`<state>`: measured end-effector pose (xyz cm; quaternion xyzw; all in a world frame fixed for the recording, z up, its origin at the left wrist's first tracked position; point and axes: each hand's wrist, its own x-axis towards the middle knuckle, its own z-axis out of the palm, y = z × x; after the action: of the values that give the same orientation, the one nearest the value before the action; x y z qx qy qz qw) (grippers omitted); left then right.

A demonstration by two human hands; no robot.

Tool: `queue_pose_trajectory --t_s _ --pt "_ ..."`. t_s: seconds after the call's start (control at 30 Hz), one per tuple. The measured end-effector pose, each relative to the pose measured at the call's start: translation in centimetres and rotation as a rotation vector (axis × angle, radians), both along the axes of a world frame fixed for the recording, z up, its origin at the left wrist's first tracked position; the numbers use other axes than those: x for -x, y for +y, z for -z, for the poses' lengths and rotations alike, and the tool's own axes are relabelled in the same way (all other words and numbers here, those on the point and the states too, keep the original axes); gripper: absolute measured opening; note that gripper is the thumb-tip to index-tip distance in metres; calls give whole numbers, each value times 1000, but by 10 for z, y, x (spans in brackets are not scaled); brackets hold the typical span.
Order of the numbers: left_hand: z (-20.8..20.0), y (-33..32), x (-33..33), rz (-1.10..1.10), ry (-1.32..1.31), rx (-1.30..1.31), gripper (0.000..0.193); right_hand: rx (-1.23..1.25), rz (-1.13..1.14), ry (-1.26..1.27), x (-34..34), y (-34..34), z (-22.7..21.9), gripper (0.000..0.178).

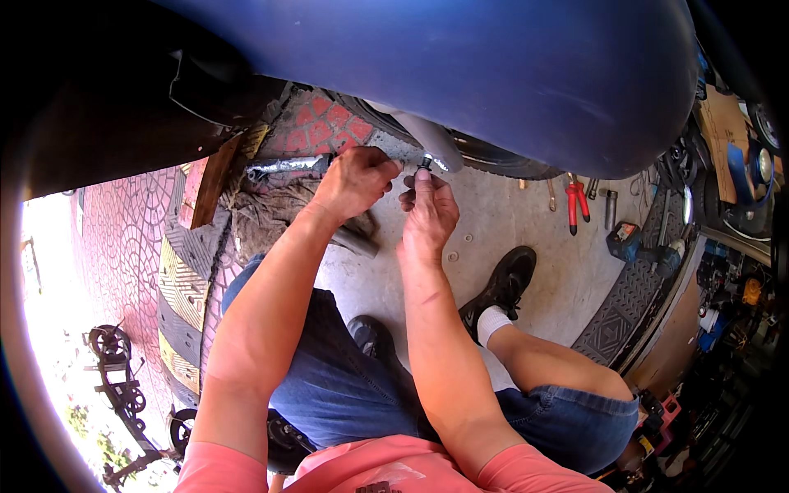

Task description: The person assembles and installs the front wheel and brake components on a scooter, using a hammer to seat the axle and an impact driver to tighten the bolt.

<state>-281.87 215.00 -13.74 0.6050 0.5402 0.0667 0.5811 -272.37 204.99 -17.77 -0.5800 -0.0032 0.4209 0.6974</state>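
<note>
Under a large blue body panel (485, 74), a grey rounded bar (427, 138) slants down to a shiny metal end (440, 163). My right hand (431, 215) is closed, palm up, its thumb and fingers pinching a small dark cylindrical piece (424, 163) right beside that end. Just left of it, my left hand (355, 182) is also closed, thumb and forefinger pressed together. Whatever it may hold is too small to make out. A dark tyre (501, 163) shows behind the bar, beneath the panel.
A ratchet-like metal tool (288, 166) and a dirty rag (267, 218) lie at left, near a wooden block (215, 182). To the right are red-handled pliers (578, 202), a metal socket (610, 209) and a cordless tool (667, 256). Small washers (452, 256) dot the concrete floor.
</note>
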Motion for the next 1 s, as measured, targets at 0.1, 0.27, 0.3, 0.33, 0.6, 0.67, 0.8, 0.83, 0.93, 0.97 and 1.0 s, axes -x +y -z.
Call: queue_pose_trajectory --t_s 0.1,0.27,0.3,0.33,0.6,0.67,0.8,0.83,0.93,0.97,1.0 --pt "-2 -1 -2 -6 -15 7 35 -51 -20 96 -2 -2 2 25" --pt "3 -1 2 -7 -11 -87 34 -171 -46 546 -2 -2 -5 34" --pt "2 -1 1 -15 -17 -77 34 -167 -52 571 -4 -3 -5 34" --pt "1 -1 1 -23 -24 -67 33 -164 -58 596 -6 -4 -5 34" --pt "-1 -1 5 -14 -11 -98 34 -122 -11 540 1 -1 1 32" --pt "-1 -1 7 -14 -3 -107 34 -159 -63 607 1 -2 -1 33" --pt "-1 -2 9 -15 10 -110 36 -94 -9 578 3 1 -8 44" --pt "0 -2 9 -10 11 -129 36 -108 -36 599 3 0 -8 47" --pt "-7 -3 8 -55 44 -100 36 -4 -100 613 -2 -7 -5 52" --pt "-7 -1 5 -51 52 -127 36 55 -122 610 -6 -12 -2 52" --pt "-8 2 0 -49 60 -156 35 91 -146 577 -15 -20 11 54"
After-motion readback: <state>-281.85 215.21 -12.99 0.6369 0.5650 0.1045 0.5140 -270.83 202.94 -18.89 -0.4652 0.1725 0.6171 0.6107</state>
